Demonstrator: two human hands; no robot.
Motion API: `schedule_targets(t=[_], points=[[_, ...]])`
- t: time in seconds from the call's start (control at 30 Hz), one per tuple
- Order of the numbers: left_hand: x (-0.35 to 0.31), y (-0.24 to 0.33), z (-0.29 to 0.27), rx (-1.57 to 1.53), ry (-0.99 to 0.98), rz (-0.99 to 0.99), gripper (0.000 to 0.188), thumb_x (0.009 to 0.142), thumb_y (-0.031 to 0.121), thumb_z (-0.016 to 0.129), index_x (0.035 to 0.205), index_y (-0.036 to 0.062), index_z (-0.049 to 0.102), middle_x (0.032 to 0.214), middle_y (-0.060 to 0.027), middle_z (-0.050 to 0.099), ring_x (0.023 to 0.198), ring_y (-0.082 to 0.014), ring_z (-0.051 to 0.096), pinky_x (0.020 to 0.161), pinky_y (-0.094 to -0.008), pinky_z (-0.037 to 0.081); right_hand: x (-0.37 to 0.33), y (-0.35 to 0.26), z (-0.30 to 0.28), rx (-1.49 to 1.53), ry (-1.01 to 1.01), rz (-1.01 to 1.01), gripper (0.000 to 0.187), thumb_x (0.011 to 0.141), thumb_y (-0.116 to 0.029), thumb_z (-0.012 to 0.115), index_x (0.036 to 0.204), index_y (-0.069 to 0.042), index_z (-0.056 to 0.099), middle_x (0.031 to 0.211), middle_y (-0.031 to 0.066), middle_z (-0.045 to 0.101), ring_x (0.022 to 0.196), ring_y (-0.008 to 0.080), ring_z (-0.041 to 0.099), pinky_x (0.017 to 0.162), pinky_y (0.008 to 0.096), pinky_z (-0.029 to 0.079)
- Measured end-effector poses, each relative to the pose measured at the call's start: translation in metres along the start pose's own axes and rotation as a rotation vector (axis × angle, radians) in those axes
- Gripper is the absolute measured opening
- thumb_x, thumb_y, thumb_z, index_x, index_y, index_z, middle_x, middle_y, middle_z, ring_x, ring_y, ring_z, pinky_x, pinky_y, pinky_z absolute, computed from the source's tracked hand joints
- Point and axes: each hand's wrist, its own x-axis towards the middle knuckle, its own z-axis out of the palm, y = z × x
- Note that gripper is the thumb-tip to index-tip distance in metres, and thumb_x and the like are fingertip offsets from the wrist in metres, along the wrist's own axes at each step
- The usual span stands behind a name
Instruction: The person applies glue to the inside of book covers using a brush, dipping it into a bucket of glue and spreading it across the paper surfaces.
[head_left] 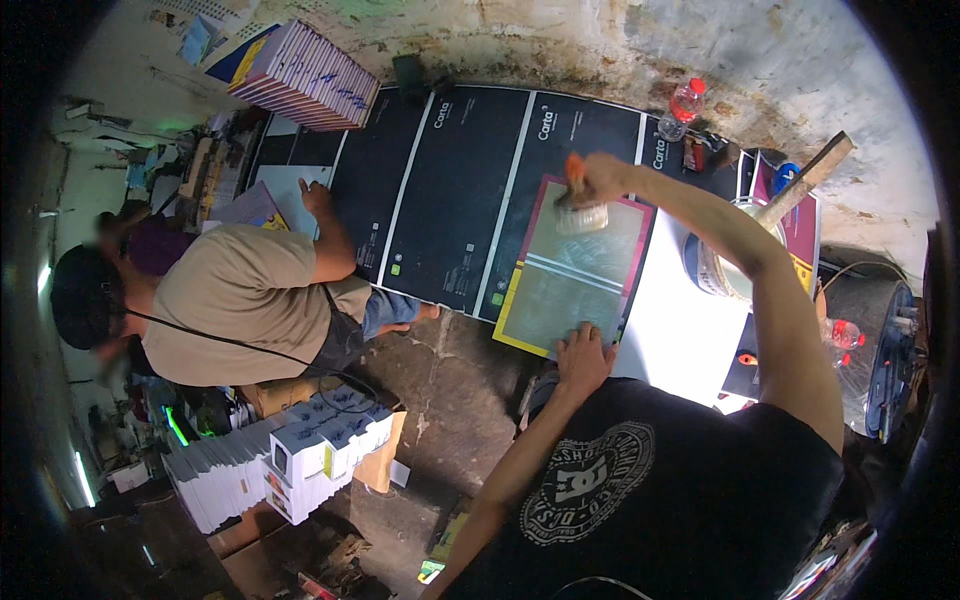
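Observation:
A book cover sheet [578,263] with a yellow and magenta border lies on the table, its wrong side up. Two grey board panels on it are split by a narrow pale strip in the middle, and their surface has wet-looking streaks. My right hand [604,180] is closed around the orange-red handle of a wide paintbrush [582,217], whose pale bristles are over the far panel. At the near edge of the cover, my left hand [585,358] rests with fingers stretched out on the sheet and its border, holding nothing.
Right of the cover are a bright white sheet [676,318] and a bucket [706,268] of whitish paste with a wooden stick [806,180]. A bottle [682,110] stands by the wall. At left, a co-worker [245,300] leans over the table near stacked books [305,80]; paper stacks [325,450] stand behind.

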Motion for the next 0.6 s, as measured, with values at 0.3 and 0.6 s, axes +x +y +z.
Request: schedule_targets(t=[0.3, 0.6], points=[[-0.001, -0.003, 0.005, 0.039, -0.019, -0.009, 0.057, 0.092, 0.046, 0.059, 0.124, -0.0014, 0.059, 0.123, -0.0132, 0.055, 0.11, -0.0311, 0.057, 0.092, -0.0521, 0.042, -0.04, -0.021, -0.015, 0.193, -0.136, 0.114, 0.031, 0.08, -0.033, 0.076, 0.092, -0.006, 0.065, 0.084, 0.0161, 0.068, 0.078, 0.0338, 0.068, 0.07, 0.0428, 0.053], [-0.002, 0.008, -0.004, 0.054, -0.039, 0.014, 0.059, 0.092, 0.045, 0.06, 0.124, -0.0037, 0.058, 0.125, -0.0148, 0.054, 0.113, -0.0323, 0.056, 0.094, -0.0528, 0.04, -0.048, 0.013, -0.029, -0.03, 0.162, 0.137, 0.04, 0.076, -0.042, 0.08, 0.082, -0.005, 0.068, 0.079, 0.0147, 0.069, 0.075, 0.0328, 0.069, 0.069, 0.0422, 0.054]])
